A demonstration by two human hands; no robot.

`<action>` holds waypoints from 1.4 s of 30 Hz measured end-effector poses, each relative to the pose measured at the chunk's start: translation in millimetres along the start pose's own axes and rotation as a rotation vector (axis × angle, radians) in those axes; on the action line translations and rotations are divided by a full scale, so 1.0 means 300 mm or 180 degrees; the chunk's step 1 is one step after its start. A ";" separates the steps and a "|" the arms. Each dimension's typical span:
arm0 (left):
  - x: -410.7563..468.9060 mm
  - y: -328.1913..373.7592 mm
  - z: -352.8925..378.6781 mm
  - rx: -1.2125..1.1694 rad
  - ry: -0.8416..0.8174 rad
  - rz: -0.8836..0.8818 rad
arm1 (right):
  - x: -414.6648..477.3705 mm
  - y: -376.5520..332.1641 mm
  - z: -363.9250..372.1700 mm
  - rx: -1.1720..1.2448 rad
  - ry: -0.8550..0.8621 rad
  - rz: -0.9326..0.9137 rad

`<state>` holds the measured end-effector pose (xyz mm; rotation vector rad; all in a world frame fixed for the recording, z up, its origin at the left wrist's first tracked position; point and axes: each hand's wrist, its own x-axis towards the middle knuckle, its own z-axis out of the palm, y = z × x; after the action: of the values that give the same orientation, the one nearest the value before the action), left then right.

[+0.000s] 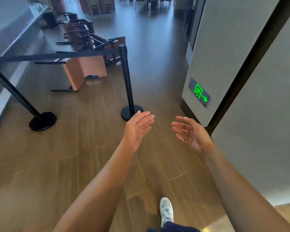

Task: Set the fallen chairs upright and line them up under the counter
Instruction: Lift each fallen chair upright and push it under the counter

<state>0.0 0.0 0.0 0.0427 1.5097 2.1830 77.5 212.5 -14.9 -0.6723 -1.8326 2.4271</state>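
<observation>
Several orange chairs with black metal frames lie tipped over on the wooden floor beside a grey counter (15, 36) at the left. The nearest fallen chair (84, 69) lies on its side behind a black belt barrier. Another fallen chair (110, 46) lies just beyond it, and a third chair (77, 30) is farther back. My left hand (137, 128) and my right hand (189, 133) are stretched out in front of me, palms facing each other, fingers straight, holding nothing. Both hands are well short of the chairs.
Two black barrier posts (127, 77) (15, 96) joined by a belt (49, 56) stand between me and the chairs. A grey wall panel with a green exit sign (200, 94) rises at the right. More tables and chairs stand far back. My white shoe (166, 210) is on the floor.
</observation>
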 end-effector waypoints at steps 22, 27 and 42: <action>0.821 0.103 0.127 0.0100 0.0185 0.0053 | 0.800 -0.271 -0.211 -0.0152 -0.0213 0.0244; 1.064 0.187 0.110 0.0089 0.0163 0.0031 | 1.020 -0.346 -0.181 -0.0023 -0.0070 0.0173; 1.717 0.414 0.100 0.0117 -0.0033 0.0046 | 1.579 -0.581 -0.114 0.0228 0.0178 0.0153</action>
<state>-491.8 199.2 -2.2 0.0773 1.5484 2.1632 -380.6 427.3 -13.3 -0.7790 -1.7202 2.4634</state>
